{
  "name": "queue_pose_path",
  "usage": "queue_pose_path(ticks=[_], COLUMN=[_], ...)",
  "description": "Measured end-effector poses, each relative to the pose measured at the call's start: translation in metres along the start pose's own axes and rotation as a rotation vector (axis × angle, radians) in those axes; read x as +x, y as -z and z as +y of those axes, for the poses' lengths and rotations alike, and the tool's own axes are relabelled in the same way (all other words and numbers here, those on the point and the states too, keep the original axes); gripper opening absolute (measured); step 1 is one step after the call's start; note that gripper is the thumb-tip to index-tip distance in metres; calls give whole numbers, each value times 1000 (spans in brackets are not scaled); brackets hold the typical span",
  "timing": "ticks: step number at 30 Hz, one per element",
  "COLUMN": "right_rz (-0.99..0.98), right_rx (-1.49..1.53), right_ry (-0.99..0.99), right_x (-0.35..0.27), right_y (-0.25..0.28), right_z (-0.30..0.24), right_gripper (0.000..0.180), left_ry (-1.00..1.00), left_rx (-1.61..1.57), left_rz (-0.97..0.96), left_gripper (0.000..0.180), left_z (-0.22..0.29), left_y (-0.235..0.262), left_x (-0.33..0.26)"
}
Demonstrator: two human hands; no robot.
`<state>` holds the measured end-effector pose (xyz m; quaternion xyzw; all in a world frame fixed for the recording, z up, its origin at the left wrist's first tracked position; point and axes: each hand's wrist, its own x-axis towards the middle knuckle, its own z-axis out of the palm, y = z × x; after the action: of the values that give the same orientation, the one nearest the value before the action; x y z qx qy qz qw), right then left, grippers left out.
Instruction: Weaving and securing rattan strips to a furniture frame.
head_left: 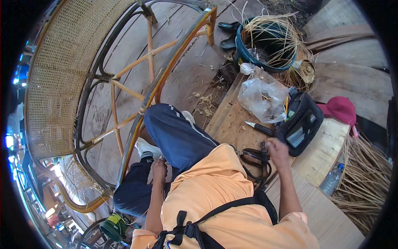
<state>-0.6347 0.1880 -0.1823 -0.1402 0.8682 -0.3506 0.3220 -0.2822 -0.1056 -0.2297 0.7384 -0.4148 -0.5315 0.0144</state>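
Note:
My left hand [158, 169] is closed in a fist beside my dark-trousered leg; whatever is inside it is hidden. At the bench on my right, my right hand [277, 150] is closed, with a small dark piece showing at its fingertips. Just left of it lie dark looped straps [256, 159], and I cannot tell whether they join that piece. A knife [259, 128] with a black handle and pale blade lies beyond the hand. Next to it sits a black bag [299, 128]. A woven cane chair frame [155, 83] with bent dark poles stands before my knees.
Pale strips of cane fill a dark green bucket [244, 56]. A clear plastic bag [263, 97] lies on the wooden bench [230, 120]. A red cap [340, 110], a plastic bottle [331, 180] and a heap of dry strips [362, 178] are at the right. Sandals [229, 41] rest by the bucket.

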Motion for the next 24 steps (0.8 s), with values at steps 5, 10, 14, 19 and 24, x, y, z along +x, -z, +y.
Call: queue_pose_path(ticks=[5, 10, 14, 19, 24], right_rz=[273, 138, -562, -452, -80], right_rx=[162, -21, -295, -491, -490], right_ry=[-80, -149, -610, -345, -519], right_x=[0, -25, -54, -110, -135], right_y=[61, 63, 45, -28, -49], right_z=[-18, 37, 43, 62, 30], right_gripper=[14, 14, 17, 26, 43], left_ry=[23, -500, -210, -231, -411], left_rx=[69, 509, 470, 516, 491], left_rz=[-46, -185, -70, -61, -149], left_gripper=[23, 23, 24, 25, 25], left_z=[4, -12, 4, -6, 0], left_y=[-4, 1, -3, 4, -4], left_x=[-3, 11, -11, -4, -16])
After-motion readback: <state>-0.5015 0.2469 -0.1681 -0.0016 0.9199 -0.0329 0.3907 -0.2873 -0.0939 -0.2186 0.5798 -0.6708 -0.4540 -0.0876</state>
